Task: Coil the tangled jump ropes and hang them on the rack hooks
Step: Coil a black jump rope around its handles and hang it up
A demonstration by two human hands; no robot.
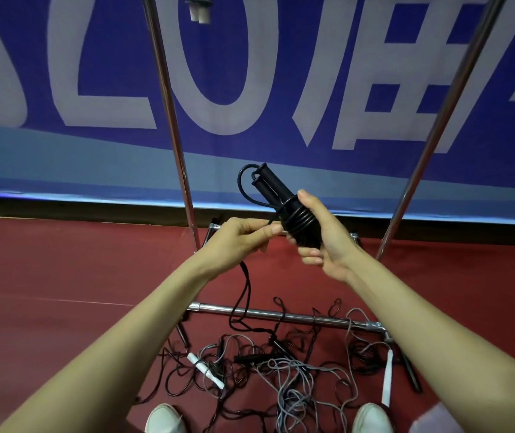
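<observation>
Handles (268, 185) of a black jump rope (296, 221), paired and tilted, with several turns of the rope wound round their lower part. The right hand (328, 245) has its grip closed round handles and coil; the left hand (237, 242) pinches the free strand just beside the coil. This strand hangs to a tangle (284, 370) of black and grey ropes on the red floor (62, 276), some loops crossing the rack's chrome base bar (212, 308).
</observation>
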